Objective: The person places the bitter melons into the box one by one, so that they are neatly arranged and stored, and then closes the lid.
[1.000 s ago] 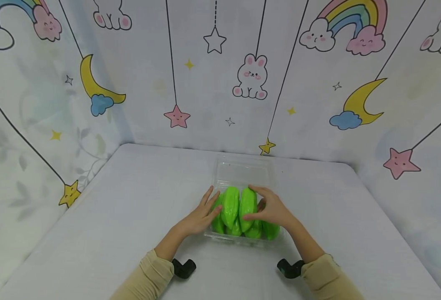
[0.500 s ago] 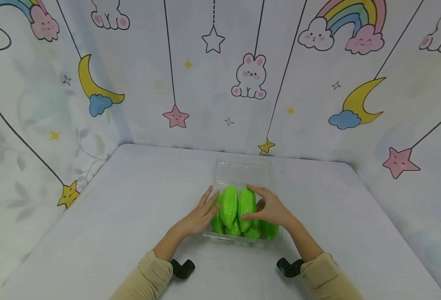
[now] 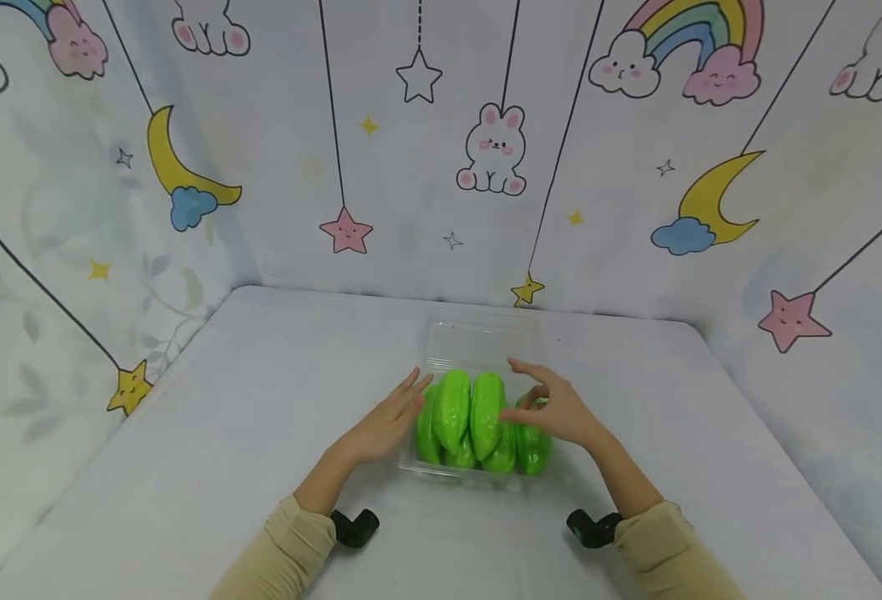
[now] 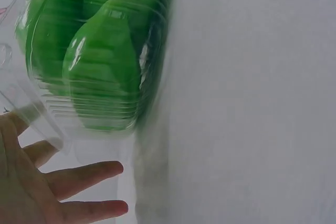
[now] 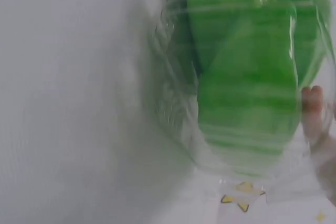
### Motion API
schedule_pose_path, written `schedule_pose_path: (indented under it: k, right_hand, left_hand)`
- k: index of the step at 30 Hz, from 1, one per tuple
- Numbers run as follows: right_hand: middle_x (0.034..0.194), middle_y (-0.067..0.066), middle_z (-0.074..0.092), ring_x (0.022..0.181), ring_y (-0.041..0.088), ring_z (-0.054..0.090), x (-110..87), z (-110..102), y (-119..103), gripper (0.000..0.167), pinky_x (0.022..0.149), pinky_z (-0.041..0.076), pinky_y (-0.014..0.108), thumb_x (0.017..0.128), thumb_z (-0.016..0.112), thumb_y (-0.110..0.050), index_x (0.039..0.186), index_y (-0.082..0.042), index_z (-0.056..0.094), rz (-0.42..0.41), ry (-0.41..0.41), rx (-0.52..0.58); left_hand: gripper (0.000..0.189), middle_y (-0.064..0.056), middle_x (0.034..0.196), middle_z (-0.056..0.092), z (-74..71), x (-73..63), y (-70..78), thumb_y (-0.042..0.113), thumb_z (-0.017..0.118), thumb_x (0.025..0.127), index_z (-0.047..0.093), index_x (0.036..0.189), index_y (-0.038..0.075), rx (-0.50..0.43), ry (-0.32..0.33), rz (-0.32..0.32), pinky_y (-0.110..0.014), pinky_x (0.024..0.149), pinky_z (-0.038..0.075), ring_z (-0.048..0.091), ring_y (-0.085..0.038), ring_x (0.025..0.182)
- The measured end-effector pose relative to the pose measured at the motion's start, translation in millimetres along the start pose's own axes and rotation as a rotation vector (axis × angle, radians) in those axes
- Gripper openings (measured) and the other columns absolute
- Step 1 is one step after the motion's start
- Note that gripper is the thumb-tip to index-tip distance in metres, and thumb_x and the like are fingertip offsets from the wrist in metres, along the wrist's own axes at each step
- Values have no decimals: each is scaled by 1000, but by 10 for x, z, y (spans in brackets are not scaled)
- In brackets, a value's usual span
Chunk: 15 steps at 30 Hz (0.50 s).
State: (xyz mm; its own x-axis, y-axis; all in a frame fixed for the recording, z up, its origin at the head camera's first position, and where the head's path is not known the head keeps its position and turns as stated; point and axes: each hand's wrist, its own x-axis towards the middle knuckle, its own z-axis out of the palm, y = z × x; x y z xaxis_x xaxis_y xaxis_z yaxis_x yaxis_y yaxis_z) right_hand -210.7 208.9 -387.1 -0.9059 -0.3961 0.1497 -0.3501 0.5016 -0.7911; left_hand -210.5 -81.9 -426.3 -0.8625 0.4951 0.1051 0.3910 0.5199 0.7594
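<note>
A clear plastic clamshell box [image 3: 411, 468] stands with its lid [image 3: 478, 337] folded back. Several glossy, bright green, elongated fruit-like pieces with tapered ends fill it; two, a left piece [image 3: 452, 411] and a right piece [image 3: 488, 415], lie on top of the others. My left hand [image 3: 384, 423] is at the box's left side, fingers straight; in the left wrist view its fingers [image 4: 86, 178] spread beside the clear wall. Over the box's right part hovers my right hand [image 3: 564, 410], thumb and index finger spread apart. Whether its thumb touches the right top piece I cannot tell.
The box stands on a white-covered table [image 3: 298, 350]. Behind rises a white cloth backdrop [image 3: 276, 167] printed with rabbits, stars and moons. Black angled wrist mounts [image 3: 356, 528] jut inward from both sleeves.
My right hand has let go of the right top green piece and shifted right, its fingers wider apart. The left hand has drawn slightly left from the pieces. The head view has shifted slightly.
</note>
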Motion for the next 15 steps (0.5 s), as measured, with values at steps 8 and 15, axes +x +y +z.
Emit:
schedule_pose_path:
  k: [8, 15]
  right_hand:
    - [123, 14, 53, 82, 19, 60, 80, -315, 122, 64, 75, 50, 31, 82, 70, -25, 138, -14, 42, -5, 49, -61]
    - [100, 16, 59, 79, 25, 61, 236, -539, 389, 55, 62, 49, 32, 87, 63, -32, 131, -4, 48, 84, 160, -212]
  left_hand:
    - [54, -11, 150, 19, -276, 176, -32, 41, 37, 98, 30, 144, 15, -9, 74, 42, -53, 96, 35, 44, -37, 120]
    - [54, -19, 138, 37, -470, 517, -111, 26, 47, 97, 29, 143, 6, -57, 159, -34, -48, 90, 43, 50, -35, 113]
